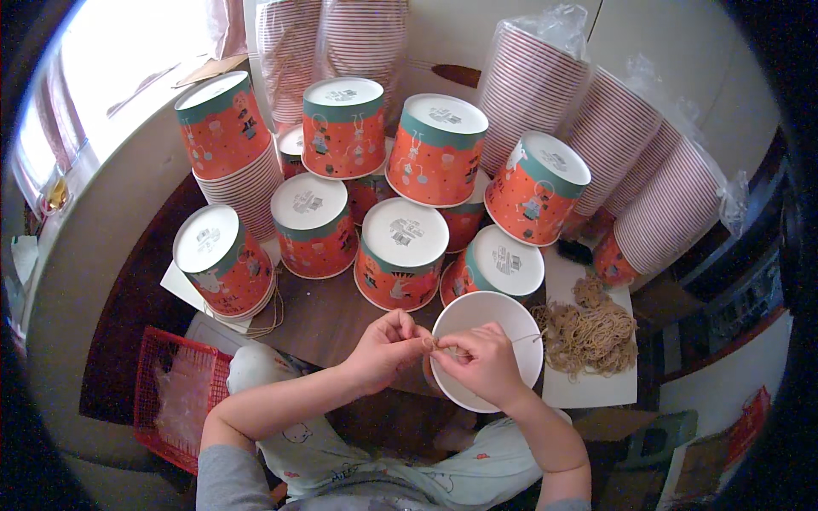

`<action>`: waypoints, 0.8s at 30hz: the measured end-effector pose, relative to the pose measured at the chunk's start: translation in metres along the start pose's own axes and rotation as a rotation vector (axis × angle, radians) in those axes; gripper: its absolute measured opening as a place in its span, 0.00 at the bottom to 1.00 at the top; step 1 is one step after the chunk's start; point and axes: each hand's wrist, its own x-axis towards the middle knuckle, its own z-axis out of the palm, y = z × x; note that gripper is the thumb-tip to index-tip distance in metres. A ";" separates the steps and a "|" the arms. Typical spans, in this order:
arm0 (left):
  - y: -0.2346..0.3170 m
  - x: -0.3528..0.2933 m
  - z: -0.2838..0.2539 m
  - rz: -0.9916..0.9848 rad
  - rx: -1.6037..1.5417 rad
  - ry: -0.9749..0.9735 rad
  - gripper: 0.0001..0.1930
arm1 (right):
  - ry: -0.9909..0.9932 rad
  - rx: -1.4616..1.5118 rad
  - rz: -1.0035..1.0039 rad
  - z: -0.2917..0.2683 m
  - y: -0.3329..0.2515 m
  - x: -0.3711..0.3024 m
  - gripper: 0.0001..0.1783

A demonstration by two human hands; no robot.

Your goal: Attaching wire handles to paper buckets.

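Observation:
A paper bucket (487, 312) stands mouth up in front of me, its white inside showing. Both my hands meet over its left rim with fingertips pinched together. My left hand (388, 351) and my right hand (483, 359) are closed on a thin tan cord, most of it hidden by the fingers. A pale length of cord (526, 338) shows at the bucket's right inner wall, near its rim. Just right of the bucket, a tangled heap of tan cords (592, 332) lies on a white board (601, 390).
Several orange paper buckets (402, 234) with green bands stand upside down across the brown table (311, 319), some raised on others. Tall bagged stacks of buckets (532, 94) lean along the back and right. A red plastic basket (146, 400) sits at lower left, beside my leg.

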 end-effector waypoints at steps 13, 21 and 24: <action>0.003 0.001 -0.003 -0.235 -0.198 0.027 0.10 | 0.066 -0.274 -0.236 -0.002 -0.003 0.001 0.14; 0.005 0.000 0.000 -0.251 -0.221 0.027 0.10 | 0.044 -0.342 -0.326 -0.007 -0.008 0.001 0.13; 0.008 0.000 0.002 -0.266 -0.219 0.035 0.10 | 0.067 -0.298 -0.320 -0.005 -0.006 0.001 0.13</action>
